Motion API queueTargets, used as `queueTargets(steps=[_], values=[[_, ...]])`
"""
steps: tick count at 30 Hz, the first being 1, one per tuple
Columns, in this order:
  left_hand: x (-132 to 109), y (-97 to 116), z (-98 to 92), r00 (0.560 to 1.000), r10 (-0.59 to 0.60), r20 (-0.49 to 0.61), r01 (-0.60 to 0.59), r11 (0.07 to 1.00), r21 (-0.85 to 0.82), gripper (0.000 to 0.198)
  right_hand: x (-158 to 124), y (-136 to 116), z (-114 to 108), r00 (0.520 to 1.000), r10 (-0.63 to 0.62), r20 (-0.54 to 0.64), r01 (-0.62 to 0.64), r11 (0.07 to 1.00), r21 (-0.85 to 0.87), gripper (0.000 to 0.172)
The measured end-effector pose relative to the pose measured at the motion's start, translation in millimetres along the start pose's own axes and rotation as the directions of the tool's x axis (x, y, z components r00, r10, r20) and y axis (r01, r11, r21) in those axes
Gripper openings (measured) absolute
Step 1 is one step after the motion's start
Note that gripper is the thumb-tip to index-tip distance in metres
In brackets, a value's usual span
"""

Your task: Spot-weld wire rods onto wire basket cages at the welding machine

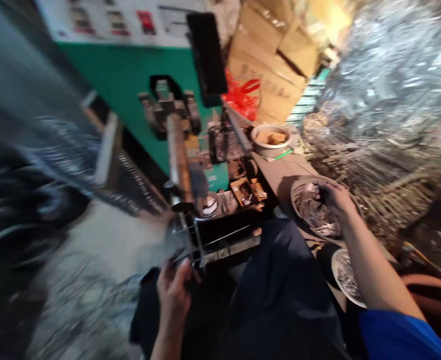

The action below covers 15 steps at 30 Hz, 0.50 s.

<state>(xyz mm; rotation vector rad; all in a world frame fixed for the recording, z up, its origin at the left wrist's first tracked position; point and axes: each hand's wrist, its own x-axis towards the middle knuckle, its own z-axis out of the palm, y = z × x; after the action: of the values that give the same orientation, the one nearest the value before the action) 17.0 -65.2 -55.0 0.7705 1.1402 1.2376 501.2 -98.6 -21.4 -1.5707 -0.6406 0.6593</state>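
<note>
My left hand (pixel 175 285) is at the lower middle, its thumb and fingers closed around part of a thin metal wire frame (pixel 192 240) below the green machine. What exactly it pinches is blurred. My right hand (pixel 335 197) reaches into a round bowl (pixel 293 200) at the right, fingertips together over a heap of thin metal pieces (pixel 318 215); whether a piece is between them is too small to tell. The green machine (pixel 130 70) stands in front of me, with a wooden-looking bar (pixel 178 160) pointing down toward the wire frame.
A second bowl (pixel 348 277) of metal pieces lies beneath my right forearm. Behind are a white round tub (pixel 271 140), a cardboard box (pixel 265 75) and a red bag (pixel 243 97). Bundled rods (pixel 385 175) fill the right side. A small box (pixel 245 192) sits on the machine.
</note>
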Motion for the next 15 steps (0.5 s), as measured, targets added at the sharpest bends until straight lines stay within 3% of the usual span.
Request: queueTargets(steps=[2,5,10,15], values=[[-2,-2,1.5,1.000,-0.005,0.010,0.005,1.000,-0.021,0.048,-17,-13,30,0.986,0.002,0.167,-0.009,0.999,0.042,0.026],[-1,-8,-1.5,1.000,0.001,0.020,0.000,0.998,-0.064,0.051,-45,-21,89,0.952,-0.003,0.307,0.006,1.000,-0.007,0.030],[-7,-13,-10.0,1.000,-0.009,0.017,0.011,0.995,-0.100,0.050,-91,-1,183,0.877,-0.145,0.458,0.158,0.987,0.010,0.045],[-9,-7,-11.2,0.999,-0.024,0.025,0.028,0.988,-0.150,0.050,-105,25,219,0.805,-0.150,0.575,0.209,0.977,-0.038,0.055]])
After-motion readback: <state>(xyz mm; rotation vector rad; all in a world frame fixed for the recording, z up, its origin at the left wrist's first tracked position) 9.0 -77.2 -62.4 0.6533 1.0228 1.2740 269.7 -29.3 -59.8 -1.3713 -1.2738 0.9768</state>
